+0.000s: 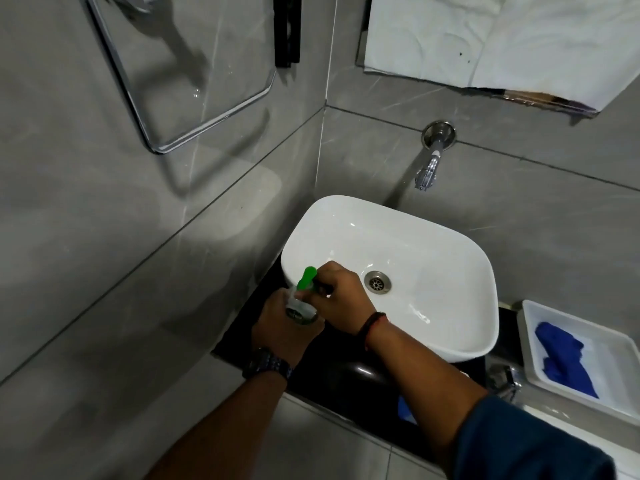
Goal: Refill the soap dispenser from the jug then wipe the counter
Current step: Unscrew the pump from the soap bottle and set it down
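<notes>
1. The soap dispenser (300,308), a clear bottle with a green pump (306,278), stands on the black counter (346,375) at about 8 o'clock from the drain (377,281), tight against the outer wall of the white basin (433,258).
2. The left hand (280,332) wraps its curled fingers round the bottle's body from below. There is a watch (268,363) on that wrist.
3. The right hand (341,301) closes over the neck of the green pump, knuckles up, and reaches across the basin's left rim. A dark thread band (372,325) circles that wrist.
4. The pump's spout points toward 11 o'clock, over the basin edge.
5. At 9 o'clock the grey tiled wall (138,254) stands close to the dispenser, with only a narrow strip of counter between them.
6. At 6 o'clock the counter's rounded front edge runs beneath both forearms, and grey floor tile shows below it.
7. At 12 o'clock a chrome tap (427,171) juts from the back wall above the basin's far rim.
8. At 3 to 4 o'clock a white tray (588,327) sits just beside the basin and holds a crumpled blue cloth (561,362).
9. A chrome fitting (505,379) stands between the tray and the counter's front.
10. The basin bowl lies open around the drain.
</notes>
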Action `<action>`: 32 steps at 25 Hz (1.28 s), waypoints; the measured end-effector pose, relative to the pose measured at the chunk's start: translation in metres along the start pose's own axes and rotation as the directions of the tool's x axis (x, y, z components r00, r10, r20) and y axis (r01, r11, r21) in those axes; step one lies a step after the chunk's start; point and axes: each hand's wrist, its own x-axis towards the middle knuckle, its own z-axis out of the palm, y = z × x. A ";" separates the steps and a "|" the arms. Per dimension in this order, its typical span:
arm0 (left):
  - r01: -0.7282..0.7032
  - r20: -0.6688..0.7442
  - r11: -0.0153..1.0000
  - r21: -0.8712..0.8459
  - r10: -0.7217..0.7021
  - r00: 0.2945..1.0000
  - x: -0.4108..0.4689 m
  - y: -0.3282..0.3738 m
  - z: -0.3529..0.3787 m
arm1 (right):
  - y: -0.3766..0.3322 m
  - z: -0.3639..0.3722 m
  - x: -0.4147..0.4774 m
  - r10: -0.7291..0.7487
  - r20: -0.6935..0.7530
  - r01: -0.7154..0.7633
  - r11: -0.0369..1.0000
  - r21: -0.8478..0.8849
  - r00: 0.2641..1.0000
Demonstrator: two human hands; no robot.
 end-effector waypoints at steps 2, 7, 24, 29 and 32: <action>-0.013 0.010 0.999 0.046 0.013 1.000 -0.005 0.007 0.001 | 0.006 -0.009 -0.002 -0.046 0.081 0.047 0.999 -0.009 0.996; -0.049 0.059 0.998 0.047 0.046 0.997 -0.006 0.011 0.001 | 0.006 -0.019 -0.009 0.094 0.062 -0.098 0.993 0.067 0.994; -0.044 0.083 0.999 0.032 0.041 0.996 0.005 0.031 -0.011 | -0.001 -0.018 -0.018 0.284 -0.178 -0.183 0.881 0.436 0.942; -0.056 0.086 0.998 0.037 0.053 0.995 0.007 0.032 -0.009 | -0.002 -0.017 -0.014 0.278 -0.207 -0.168 0.887 0.430 0.938; -0.061 0.069 0.998 0.023 0.059 0.996 0.007 0.031 -0.007 | -0.003 -0.015 -0.012 0.260 -0.162 -0.164 0.879 0.447 0.952</action>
